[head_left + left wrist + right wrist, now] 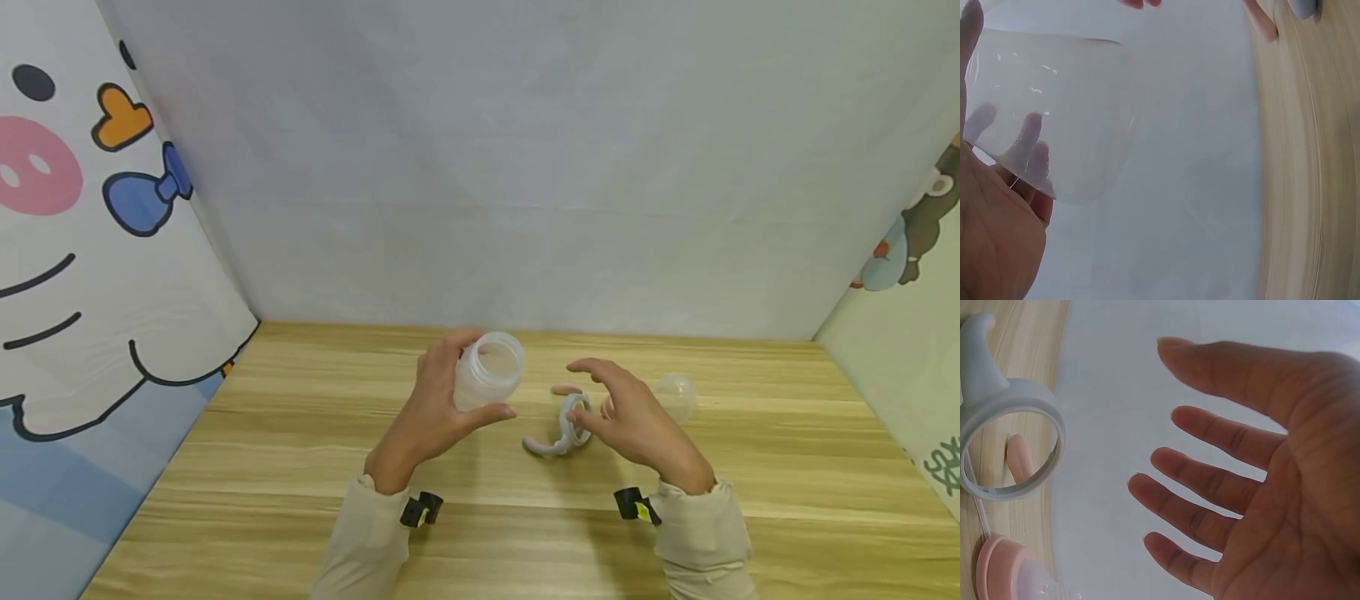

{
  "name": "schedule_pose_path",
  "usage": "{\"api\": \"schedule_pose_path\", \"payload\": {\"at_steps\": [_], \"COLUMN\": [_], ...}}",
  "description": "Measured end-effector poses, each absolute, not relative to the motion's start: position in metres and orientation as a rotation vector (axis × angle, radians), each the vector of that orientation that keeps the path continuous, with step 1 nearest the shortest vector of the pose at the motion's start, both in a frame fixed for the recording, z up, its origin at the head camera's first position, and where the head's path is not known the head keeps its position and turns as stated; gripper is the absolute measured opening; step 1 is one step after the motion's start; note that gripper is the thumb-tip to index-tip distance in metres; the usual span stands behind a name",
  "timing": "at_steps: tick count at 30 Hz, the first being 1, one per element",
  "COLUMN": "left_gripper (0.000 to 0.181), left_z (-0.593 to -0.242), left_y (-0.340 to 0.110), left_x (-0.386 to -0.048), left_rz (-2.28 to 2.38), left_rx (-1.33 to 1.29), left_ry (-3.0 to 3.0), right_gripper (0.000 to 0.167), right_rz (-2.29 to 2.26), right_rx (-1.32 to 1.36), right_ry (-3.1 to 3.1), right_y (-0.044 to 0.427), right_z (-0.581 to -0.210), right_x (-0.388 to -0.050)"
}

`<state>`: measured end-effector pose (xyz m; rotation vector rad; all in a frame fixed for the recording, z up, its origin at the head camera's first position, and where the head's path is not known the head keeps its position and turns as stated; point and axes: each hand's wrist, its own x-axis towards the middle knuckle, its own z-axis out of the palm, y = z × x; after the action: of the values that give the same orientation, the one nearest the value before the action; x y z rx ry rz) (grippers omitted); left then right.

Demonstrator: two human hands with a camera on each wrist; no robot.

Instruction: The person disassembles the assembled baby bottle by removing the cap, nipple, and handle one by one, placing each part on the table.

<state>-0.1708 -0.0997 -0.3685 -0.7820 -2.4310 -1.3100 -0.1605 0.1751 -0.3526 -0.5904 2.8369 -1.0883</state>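
Note:
My left hand grips a clear, lidless baby bottle above the table, thumb on one side and fingers round the other. The open mouth tilts toward the head camera; through the wall, fingertips show in the left wrist view. My right hand hovers with fingers spread and nothing in the palm. Below it stands a grey ring with a curved handle. Beside the ring lies a small rounded pink piece. A pink collar with a clear part attached is mostly hidden by my right hand in the head view.
A clear dome-shaped cap sits on the wooden table, right of my right hand. A pale sheet hangs behind the table's far edge. Cartoon-printed sheets flank both sides.

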Motion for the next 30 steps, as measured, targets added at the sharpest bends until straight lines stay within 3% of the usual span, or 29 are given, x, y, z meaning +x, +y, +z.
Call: {"api": "schedule_pose_path", "payload": {"at_steps": [6, 30], "left_gripper": [0.089, 0.090], "left_z": [-0.3688, -0.3713], "left_y": [-0.0999, -0.0984], "left_x": [-0.1704, -0.1731], "left_rz": [-1.252, -1.312], "left_rx": [-0.780, -0.716], "left_ry": [-2.425, -2.442], "right_gripper": [0.055, 0.055], "right_rz": [-1.087, -1.075], "right_rx": [-0.590, -0.601], "right_ry": [2.837, 2.856], "right_y": [0.1752, 0.1747], "right_z": [-0.3525, -0.3529], "right_x": [-0.1606, -0.1607]}}
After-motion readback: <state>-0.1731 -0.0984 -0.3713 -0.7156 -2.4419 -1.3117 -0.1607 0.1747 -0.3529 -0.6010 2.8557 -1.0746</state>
